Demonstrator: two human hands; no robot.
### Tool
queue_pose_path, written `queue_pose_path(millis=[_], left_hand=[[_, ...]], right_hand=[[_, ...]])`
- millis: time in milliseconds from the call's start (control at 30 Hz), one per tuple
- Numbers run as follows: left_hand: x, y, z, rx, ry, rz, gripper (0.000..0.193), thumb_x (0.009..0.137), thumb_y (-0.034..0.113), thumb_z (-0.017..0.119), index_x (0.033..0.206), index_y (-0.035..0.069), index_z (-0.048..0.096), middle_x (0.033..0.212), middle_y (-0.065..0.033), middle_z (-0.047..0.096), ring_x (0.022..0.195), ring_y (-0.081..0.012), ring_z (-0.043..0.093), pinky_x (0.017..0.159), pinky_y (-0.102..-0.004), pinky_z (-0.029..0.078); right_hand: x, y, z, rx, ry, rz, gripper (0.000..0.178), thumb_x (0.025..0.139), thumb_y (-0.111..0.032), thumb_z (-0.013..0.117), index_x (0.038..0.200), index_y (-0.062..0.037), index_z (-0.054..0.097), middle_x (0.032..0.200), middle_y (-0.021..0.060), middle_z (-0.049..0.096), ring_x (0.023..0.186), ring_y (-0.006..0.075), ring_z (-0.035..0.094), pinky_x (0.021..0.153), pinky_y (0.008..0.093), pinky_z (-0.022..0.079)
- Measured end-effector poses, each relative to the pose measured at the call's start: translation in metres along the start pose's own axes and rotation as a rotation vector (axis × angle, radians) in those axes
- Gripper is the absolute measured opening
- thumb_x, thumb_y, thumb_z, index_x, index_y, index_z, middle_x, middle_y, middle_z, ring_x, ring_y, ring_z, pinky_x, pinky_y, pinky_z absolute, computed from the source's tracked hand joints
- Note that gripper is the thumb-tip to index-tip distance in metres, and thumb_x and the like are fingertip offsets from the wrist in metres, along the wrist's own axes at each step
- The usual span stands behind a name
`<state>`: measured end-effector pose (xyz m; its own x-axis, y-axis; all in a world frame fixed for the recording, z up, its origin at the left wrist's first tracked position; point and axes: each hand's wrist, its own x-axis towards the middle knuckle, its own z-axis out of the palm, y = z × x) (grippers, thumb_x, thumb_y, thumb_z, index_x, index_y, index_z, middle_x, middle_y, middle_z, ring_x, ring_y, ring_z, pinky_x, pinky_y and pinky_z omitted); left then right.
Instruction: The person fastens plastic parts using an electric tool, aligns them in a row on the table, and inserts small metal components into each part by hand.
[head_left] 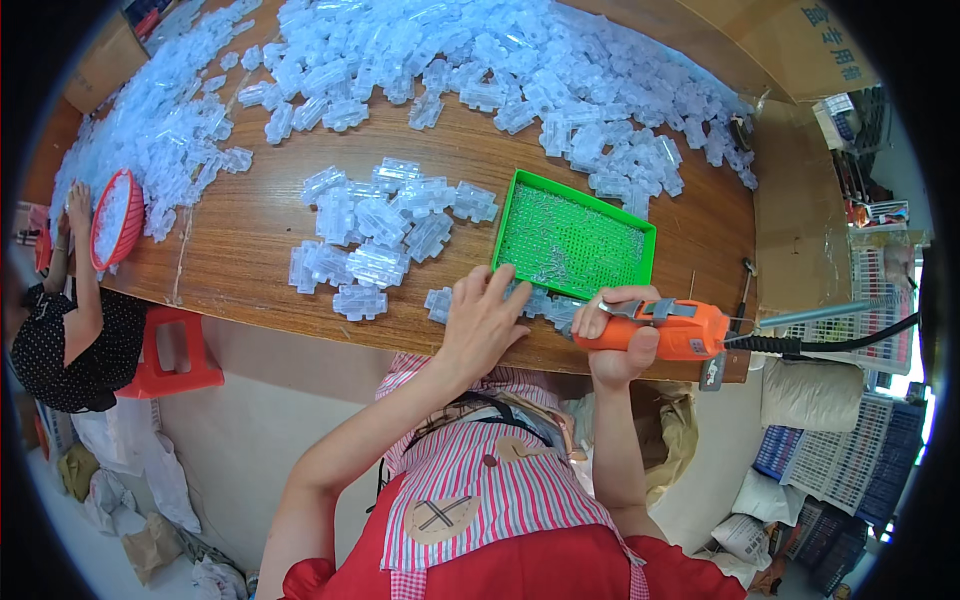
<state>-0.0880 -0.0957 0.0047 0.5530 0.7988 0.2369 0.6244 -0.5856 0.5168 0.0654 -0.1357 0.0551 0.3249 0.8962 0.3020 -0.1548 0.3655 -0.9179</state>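
My right hand is wrapped round an orange electric screwdriver, a black cord running off its right end. The driver's tip is hidden behind my fingers. My left hand has its fingers spread at the near left corner of a green tray, over clear plastic pieces. One of these clear pieces shows left of my fingers; more lie between my two hands. Whether my left fingertips press on a piece or on the tray's rim I cannot tell. Small metal screws are scattered in the tray.
A small group of clear pieces lies left of the tray. Big heaps of them cover the far table. At far left, another person's hand is by a red basket. Cardboard walls the right side.
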Motion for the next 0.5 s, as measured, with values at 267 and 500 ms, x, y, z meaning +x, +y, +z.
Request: queue_pose_path(millis=[267, 500], left_hand=[[-0.008, -0.004, 0.019, 0.042, -0.022, 0.096, 0.054, 0.062, 0.017, 0.076, 0.110, 0.008, 0.052, 0.108, -0.0084, 0.053, 0.110, -0.0277, 0.045, 0.090, -0.0406, 0.037], [-0.075, 0.020, -0.013, -0.306, 0.047, -0.189, 0.051, 0.067, 0.016, 0.078, 0.110, 0.004, 0.054, 0.098, -0.0134, 0.055, 0.092, -0.0317, 0.056, 0.079, -0.0408, 0.045]], right_hand=[[-0.008, -0.002, -0.005, -0.007, -0.007, 0.006, 0.064, 0.084, -0.064, 0.053, 0.098, -0.0016, 0.047, 0.060, 0.0038, 0.047, 0.053, 0.0136, 0.048, 0.050, 0.0292, 0.044], [-0.021, 0.000, 0.001, 0.164, -0.050, 0.082, 0.067, 0.078, -0.062, 0.063, 0.098, -0.0003, 0.050, 0.062, 0.0045, 0.051, 0.054, 0.0134, 0.050, 0.052, 0.0292, 0.045]])
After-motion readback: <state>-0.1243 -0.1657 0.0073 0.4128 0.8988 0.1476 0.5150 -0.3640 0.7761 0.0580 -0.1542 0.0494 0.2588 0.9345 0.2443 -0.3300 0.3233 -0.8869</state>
